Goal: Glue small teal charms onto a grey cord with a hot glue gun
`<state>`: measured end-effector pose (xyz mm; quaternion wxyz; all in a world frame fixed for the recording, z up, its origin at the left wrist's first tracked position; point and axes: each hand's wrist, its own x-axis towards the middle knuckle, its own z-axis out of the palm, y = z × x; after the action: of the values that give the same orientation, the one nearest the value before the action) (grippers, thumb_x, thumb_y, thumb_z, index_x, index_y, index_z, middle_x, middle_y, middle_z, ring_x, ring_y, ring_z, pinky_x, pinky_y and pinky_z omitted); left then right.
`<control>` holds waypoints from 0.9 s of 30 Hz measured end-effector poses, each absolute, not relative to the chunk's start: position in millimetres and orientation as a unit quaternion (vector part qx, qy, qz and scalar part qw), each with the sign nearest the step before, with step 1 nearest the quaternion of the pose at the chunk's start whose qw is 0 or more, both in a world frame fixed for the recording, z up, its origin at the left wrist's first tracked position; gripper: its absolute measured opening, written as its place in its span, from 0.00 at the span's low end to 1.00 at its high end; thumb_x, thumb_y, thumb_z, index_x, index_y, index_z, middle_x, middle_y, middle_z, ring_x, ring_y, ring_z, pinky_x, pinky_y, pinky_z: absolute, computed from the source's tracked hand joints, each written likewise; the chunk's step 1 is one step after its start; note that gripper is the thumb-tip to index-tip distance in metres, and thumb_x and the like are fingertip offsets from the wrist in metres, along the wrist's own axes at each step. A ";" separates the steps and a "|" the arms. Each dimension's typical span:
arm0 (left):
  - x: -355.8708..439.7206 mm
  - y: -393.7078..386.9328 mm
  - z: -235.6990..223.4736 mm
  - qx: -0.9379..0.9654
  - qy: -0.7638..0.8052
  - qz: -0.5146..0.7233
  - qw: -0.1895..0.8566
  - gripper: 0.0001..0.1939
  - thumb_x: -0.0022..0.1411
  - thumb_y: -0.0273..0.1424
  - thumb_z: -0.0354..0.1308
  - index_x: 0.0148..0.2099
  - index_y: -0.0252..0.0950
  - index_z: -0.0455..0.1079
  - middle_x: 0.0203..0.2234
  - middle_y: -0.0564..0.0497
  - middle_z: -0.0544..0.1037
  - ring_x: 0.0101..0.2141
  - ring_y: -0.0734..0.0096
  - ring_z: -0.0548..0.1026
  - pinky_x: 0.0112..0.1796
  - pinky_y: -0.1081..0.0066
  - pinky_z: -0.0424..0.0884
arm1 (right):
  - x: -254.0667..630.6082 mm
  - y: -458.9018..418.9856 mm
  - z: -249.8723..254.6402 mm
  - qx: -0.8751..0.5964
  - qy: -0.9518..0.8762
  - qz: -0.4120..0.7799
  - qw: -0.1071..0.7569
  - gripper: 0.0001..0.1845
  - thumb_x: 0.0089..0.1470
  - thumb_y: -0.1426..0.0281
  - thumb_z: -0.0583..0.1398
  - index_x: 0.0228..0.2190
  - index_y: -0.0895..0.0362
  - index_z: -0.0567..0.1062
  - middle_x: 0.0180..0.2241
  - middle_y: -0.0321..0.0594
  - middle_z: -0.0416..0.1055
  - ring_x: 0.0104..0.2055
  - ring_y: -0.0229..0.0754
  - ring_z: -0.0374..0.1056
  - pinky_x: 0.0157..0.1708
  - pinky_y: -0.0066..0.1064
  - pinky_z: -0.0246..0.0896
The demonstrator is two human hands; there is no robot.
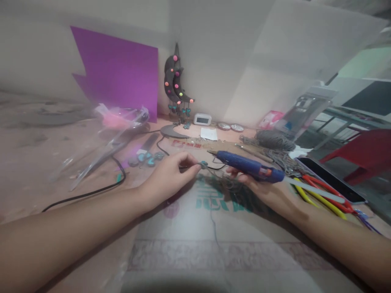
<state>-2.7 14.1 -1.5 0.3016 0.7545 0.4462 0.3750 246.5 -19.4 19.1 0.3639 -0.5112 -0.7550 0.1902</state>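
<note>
My left hand [177,175] is closed in a pinch, thumb against fingers, on a small teal piece [203,163] with grey yarn trailing from it. My right hand [262,189] grips a blue hot glue gun [247,165] from below; its nozzle points left, just above the small piece. A whitish glue stick [317,191] sticks out of the gun's back end. Thin grey yarn [226,183] lies loosely between the two hands. Left of my left hand, several teal and grey pieces [149,158] rest in a small group.
Crescent moon hangings [175,81] with coloured dots are on the wall, beside a purple sheet [122,73]. A white digital clock [202,119] stands behind the hands. Grey yarn ball [273,140], scissors [330,193] and a phone [331,179] lie right. A black cable [88,193] crosses the left.
</note>
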 end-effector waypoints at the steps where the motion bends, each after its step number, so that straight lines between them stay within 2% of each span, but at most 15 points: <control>1: -2.7 14.4 -1.9 0.755 0.446 0.373 0.302 0.08 0.62 0.35 0.56 0.33 0.38 0.71 0.30 0.53 0.78 0.31 0.68 0.74 0.36 0.69 0.69 | 246.2 -19.5 17.7 -0.511 -0.755 0.188 0.365 0.10 0.52 0.60 0.63 0.32 0.54 0.75 0.33 0.40 0.78 0.36 0.47 0.75 0.37 0.37 0.73; 6: -3.8 15.1 -5.0 0.754 0.444 0.381 0.298 0.08 0.63 0.36 0.56 0.33 0.38 0.70 0.30 0.53 0.78 0.32 0.68 0.74 0.35 0.69 0.69 | 244.2 -19.7 12.2 -0.519 -0.770 0.133 0.346 0.09 0.48 0.60 0.66 0.29 0.51 0.78 0.30 0.38 0.79 0.32 0.46 0.75 0.33 0.35 0.71; 12: -3.8 15.3 -5.4 0.754 0.448 0.383 0.291 0.09 0.62 0.37 0.55 0.34 0.38 0.71 0.30 0.53 0.78 0.31 0.67 0.74 0.35 0.68 0.70 | 240.8 -19.2 13.6 -0.519 -0.774 0.105 0.348 0.09 0.48 0.61 0.65 0.23 0.52 0.75 0.23 0.35 0.75 0.26 0.43 0.71 0.26 0.32 0.67; 20: -3.5 15.2 -5.6 0.753 0.444 0.385 0.296 0.08 0.63 0.35 0.55 0.34 0.38 0.70 0.30 0.53 0.78 0.30 0.68 0.74 0.36 0.68 0.69 | 242.4 -18.0 14.1 -0.472 -0.805 0.076 0.351 0.09 0.49 0.61 0.65 0.26 0.54 0.76 0.25 0.37 0.77 0.26 0.43 0.72 0.26 0.31 0.68; 27: -4.6 15.1 -5.9 0.753 0.441 0.384 0.302 0.08 0.63 0.36 0.55 0.34 0.38 0.70 0.30 0.53 0.78 0.30 0.68 0.74 0.34 0.70 0.68 | 241.4 -16.6 14.6 -0.481 -0.806 0.064 0.339 0.12 0.49 0.57 0.65 0.23 0.51 0.73 0.22 0.36 0.73 0.24 0.44 0.70 0.24 0.34 0.66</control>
<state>-4.6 15.1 -5.9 0.3015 0.7532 0.4411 0.3836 241.4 -16.6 14.6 0.3389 -0.4809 -0.8061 0.0639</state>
